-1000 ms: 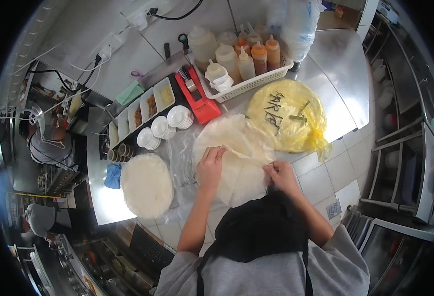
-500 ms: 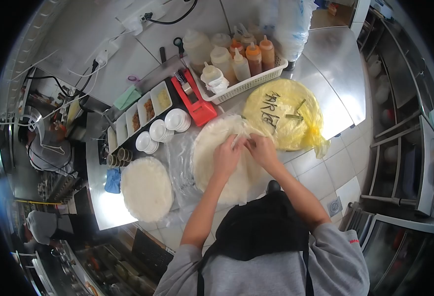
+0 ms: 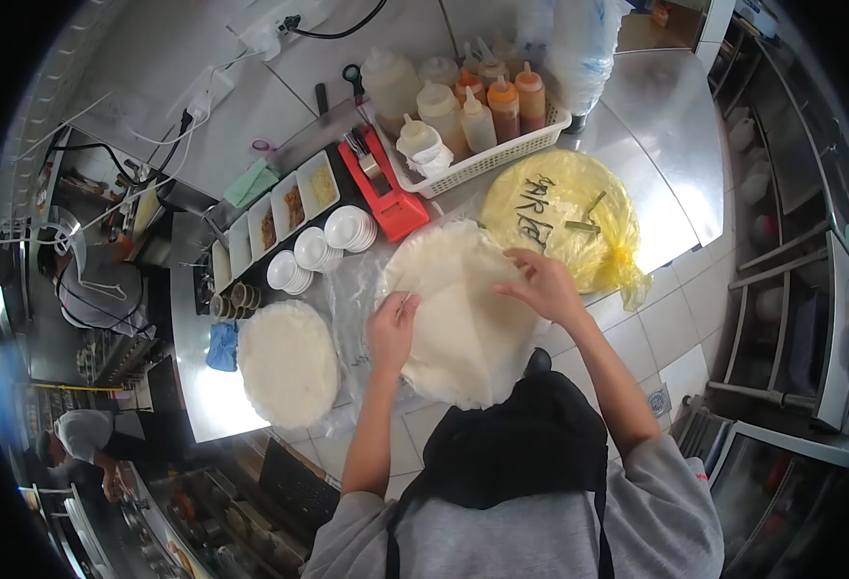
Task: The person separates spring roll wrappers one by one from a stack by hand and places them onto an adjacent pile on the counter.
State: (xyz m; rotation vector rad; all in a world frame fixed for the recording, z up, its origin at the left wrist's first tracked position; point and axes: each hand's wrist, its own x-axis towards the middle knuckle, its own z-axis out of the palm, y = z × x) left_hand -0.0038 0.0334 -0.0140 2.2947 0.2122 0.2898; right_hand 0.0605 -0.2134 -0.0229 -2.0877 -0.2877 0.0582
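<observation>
The sheets (image 3: 468, 333) lie left of the bag (image 3: 540, 232), before the basket (image 3: 492, 170).

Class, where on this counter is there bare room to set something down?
Bare steel right of the yellow bag, plus a smaller patch between the blue cloth and the near edge. Crowded from the white trays to the bottle basket.

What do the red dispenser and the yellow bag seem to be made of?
Dispenser: probably hard plastic, smooth and slightly glossy, judging by its even, molded-looking red body. Bag: thin plastic film, shiny and translucent, shown by its crinkles and gathered end.
</observation>
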